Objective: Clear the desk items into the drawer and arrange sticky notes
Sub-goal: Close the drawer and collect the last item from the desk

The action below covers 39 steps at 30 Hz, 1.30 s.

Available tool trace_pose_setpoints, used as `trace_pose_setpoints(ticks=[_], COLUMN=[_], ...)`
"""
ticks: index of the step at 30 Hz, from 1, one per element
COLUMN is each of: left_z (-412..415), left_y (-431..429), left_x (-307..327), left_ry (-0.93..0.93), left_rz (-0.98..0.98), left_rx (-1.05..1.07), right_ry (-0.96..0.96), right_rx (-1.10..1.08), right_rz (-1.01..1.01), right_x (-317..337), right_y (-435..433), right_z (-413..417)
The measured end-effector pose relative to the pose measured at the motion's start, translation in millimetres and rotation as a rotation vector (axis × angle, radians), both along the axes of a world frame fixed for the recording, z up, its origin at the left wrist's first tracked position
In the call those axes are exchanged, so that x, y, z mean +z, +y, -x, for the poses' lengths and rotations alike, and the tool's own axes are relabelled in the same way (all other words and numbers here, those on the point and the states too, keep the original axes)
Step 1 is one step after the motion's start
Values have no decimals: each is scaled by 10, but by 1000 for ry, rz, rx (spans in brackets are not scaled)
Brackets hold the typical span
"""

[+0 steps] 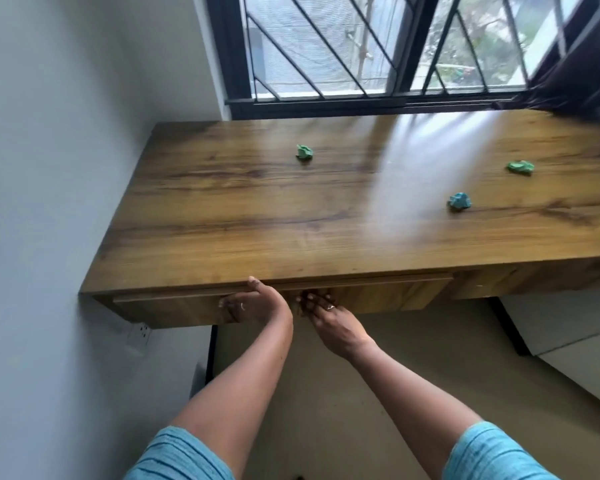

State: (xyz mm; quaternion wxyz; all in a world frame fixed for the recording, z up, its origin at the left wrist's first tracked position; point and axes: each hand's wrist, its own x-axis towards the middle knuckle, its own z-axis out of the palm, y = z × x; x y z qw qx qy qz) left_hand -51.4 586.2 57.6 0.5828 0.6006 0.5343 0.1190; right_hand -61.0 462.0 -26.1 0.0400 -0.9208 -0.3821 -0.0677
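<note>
In the head view, our left hand (246, 303) holds the drawer (378, 296) by its front, thumb hooked over the top edge and fingers against the face. Our right hand (321, 308) has its fingertips at the same front, just beside the left. We cannot tell whether they hook in or lie flat. The drawer sits shut, or nearly so, under the worktop (257, 209). Three crumpled papers lie well apart on top: a green note (305, 152) back left, a second green note (520, 167) at the right and a blue note (459, 201) nearer us. We judge them light and soft, easy to pinch anywhere. The drawer looks stiff and heavier, best pulled evenly by its top lip.
</note>
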Motion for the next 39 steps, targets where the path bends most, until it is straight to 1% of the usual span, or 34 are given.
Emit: trace_pose_setpoints(ticks=[3, 5, 6, 8, 9, 12, 14, 16, 19, 22, 24, 26, 31, 36, 39], left_z=[-116, -218, -278, -427, -501, -764, -943, -1118, -1457, -1771, -1946, -2076, -2274, -2322, -2315], left_y=[-203, -474, -613, -925, -1088, -1509, -1825, -2094, -2527, -2856, -3030, -3140, -3273, -3249, -3264], left_x=[79, 168, 216, 330, 417, 551, 583, 602, 546, 455, 403, 327, 128, 25, 34], left_ry=[-6, -33, -84, -258, -329, -412, -438, -393, -266, -153, -120, -115, -114, -136, -160], left_rz=[-13, -108, -190, -364, -400, -360, -337, -309, -400, -528, -608, -713, -834, -889, -908], left_rx=[-17, -105, -159, -284, -351, -470, -562, -715, -960, -1154, -1244, -1309, -1356, -1322, -1308], right_ry=[-82, -146, -191, -289, -340, -452, -484, -482, -410, -229, -106, -41, 26, 139, 114], right_rx=[1, 23, 43, 38, 16, -82, -188, -305, -506, -693, -821, -909, -1022, -1005, -978], right_rz=[-35, -93, -121, -164, -172, -138, -115, -114, -118, -125, -152, -152, -171, -171, -200], right_x=[75, 231, 316, 483, 552, 757, 872, 967, 1028, 1014, 984, 948, 922, 901, 838], right_y=[-72, -212, -295, -547, -704, -1198, -1565, -1911, -2474, -2969, -3281, -3526, -3942, -4069, -3971], right_z=[14, -42, -92, -223, -307, -582, -789, -1015, -1425, -1829, -2150, -2437, -3007, -3370, -3402])
